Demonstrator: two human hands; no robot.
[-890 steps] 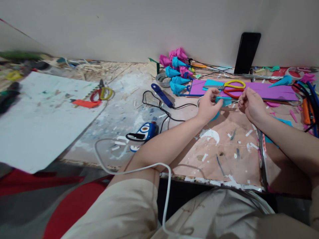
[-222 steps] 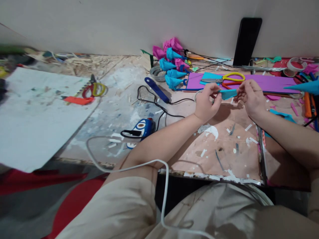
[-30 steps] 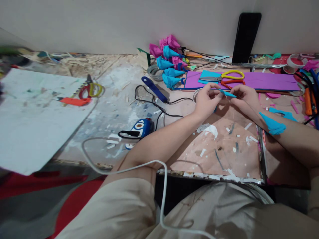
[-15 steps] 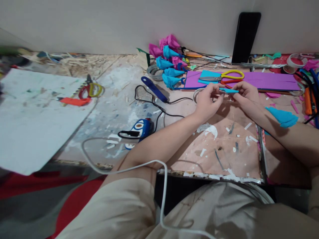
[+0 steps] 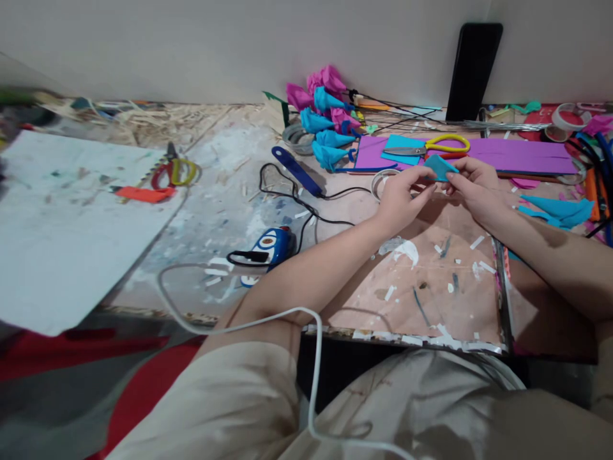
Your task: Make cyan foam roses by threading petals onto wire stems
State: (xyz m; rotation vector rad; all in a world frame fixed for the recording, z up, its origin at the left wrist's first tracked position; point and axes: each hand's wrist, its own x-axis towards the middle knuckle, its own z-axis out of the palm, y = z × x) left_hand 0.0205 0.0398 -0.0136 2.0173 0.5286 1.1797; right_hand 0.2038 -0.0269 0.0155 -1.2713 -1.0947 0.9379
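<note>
Head view. Foam piece [image 5: 439,167], blue, pinched between my left hand [image 5: 398,199] and right hand [image 5: 473,189], both closed on it, fingertips nearly meeting, above the bench [image 5: 431,281]. Yellow-handled scissors [image 5: 428,147] lie on a purple sheet [image 5: 517,155] just beyond my hands. Blue foam cone [image 5: 558,209] rests right of my right hand. Glue gun [image 5: 268,248] sits well left of my left hand.
</note>
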